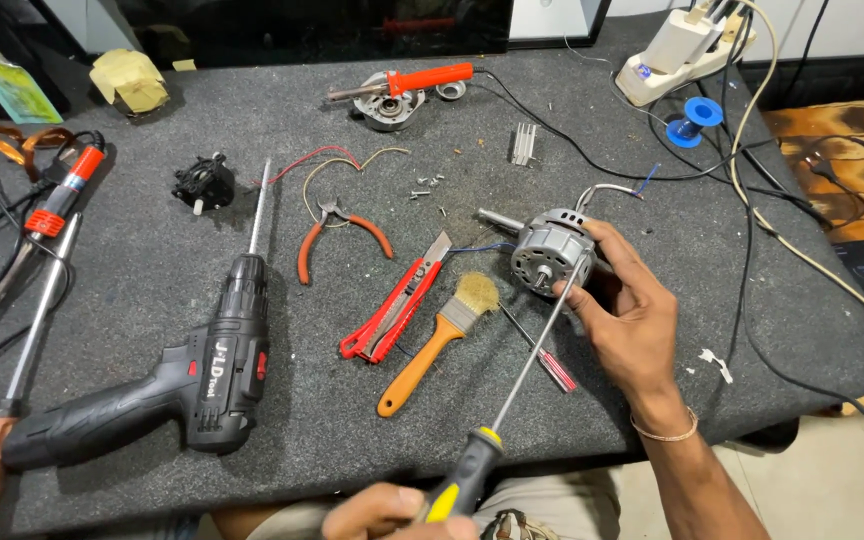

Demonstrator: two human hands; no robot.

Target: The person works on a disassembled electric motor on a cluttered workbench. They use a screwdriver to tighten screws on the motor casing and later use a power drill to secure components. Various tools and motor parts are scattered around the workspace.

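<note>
Right hand: the right hand (624, 315) was wrapped around the small grey electric motor (550, 250), fingers clamped on its casing, the shaft end turned toward the camera.
Left hand: the left hand (387, 512) was closed on the black-and-yellow handle of a long screwdriver (527, 375) at the lower edge of the view; its tip was laid against the motor's housing.
Motor: it was held just above the table, right of centre, with thin wires trailing from its back.
Surface: a dark grey felt-like table top (352, 420) was seen beneath the motor, speckled with dust and bits.
Room: pale floor was visible below right of the motor, and a patterned mat (852, 130) to its right beyond the table edge.
Just left of the motor: a paintbrush (439, 343) with an orange handle, a red utility knife (397, 310) and orange-handled pliers (337, 235) were laid out; a small red-handled screwdriver (542, 355) lay under the long shaft.
Farther left: a black cordless drill (192, 385) was lying on its side, and a soldering iron (57, 205) near the table's edge.
Behind the motor: loose screws (427, 185), a finned metal piece (523, 143), a metal end cap (389, 103) with an orange-handled tool across it, a white power strip (677, 55) and a blue spool (697, 120) were seen.
In the way: black cables (752, 190) were draped across the table right of the motor.
</note>
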